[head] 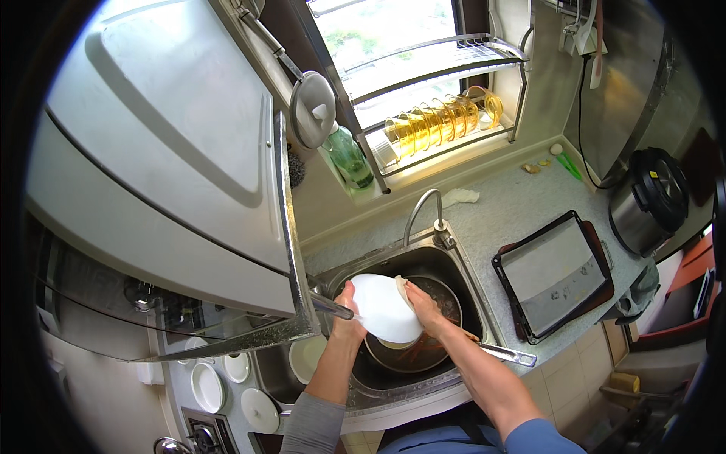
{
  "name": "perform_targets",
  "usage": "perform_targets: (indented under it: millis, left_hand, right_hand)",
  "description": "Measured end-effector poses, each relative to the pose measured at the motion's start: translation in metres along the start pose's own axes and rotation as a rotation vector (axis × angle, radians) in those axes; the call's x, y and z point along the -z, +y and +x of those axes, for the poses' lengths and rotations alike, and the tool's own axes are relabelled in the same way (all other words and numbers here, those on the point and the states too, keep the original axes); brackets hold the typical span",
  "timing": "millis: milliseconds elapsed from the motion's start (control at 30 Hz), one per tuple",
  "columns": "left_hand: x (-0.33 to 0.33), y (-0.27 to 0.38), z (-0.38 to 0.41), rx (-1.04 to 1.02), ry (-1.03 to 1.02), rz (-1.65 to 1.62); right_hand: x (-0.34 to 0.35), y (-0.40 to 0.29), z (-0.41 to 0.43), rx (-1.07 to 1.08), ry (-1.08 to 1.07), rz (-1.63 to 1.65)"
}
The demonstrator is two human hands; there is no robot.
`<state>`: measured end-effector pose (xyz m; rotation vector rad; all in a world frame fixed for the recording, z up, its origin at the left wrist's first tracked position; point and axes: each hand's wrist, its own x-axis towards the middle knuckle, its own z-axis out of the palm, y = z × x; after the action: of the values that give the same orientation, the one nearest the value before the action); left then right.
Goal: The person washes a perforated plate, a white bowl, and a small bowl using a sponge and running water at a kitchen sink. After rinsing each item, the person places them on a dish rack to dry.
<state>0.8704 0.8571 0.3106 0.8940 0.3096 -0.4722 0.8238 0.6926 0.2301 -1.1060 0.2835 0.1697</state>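
Observation:
A white plate or shallow bowl (385,309) is held tilted over the right basin of the steel sink (475,284). My left hand (347,309) grips its left edge, close to the tap spout (330,305). At its right edge, my right hand (422,306) presses a pale cloth (404,288) against it. Beneath the plate, a large pan (448,301) stands in the basin, with reddish sticks, perhaps chopsticks, inside and a metal handle (507,354) reaching over the sink's rim. The fingertips behind the plate are hidden.
Black baking trays (567,272) and an electric pressure cooker (649,198) stand on the right counter. A thin curved faucet (422,210) rises behind the sink. White dishes (208,387) and a lid (260,410) lie to the left. An overhead cabinet (187,130) juts in at upper left.

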Motion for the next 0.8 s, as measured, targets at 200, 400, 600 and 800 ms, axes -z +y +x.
perform_targets:
  millis: [200, 400, 600, 800]
  left_hand:
    - [-0.022, -0.027, -0.015, -0.320, 0.111, 0.145]
    - [0.010, -0.027, -0.033, -0.263, 0.091, 0.410]
    - [0.011, -0.026, -0.059, -0.480, 0.057, 1.118]
    - [0.039, -0.008, -0.054, -0.145, -0.089, 0.675]
  right_hand:
    - [-0.046, 0.033, -0.041, 0.523, 0.245, -0.694]
    - [-0.073, -0.002, -0.061, 0.710, 0.032, -0.919]
    - [-0.062, -0.016, 0.014, 0.472, 0.038, -0.545]
    - [-0.068, -0.027, -0.008, 0.674, -0.102, -0.817]
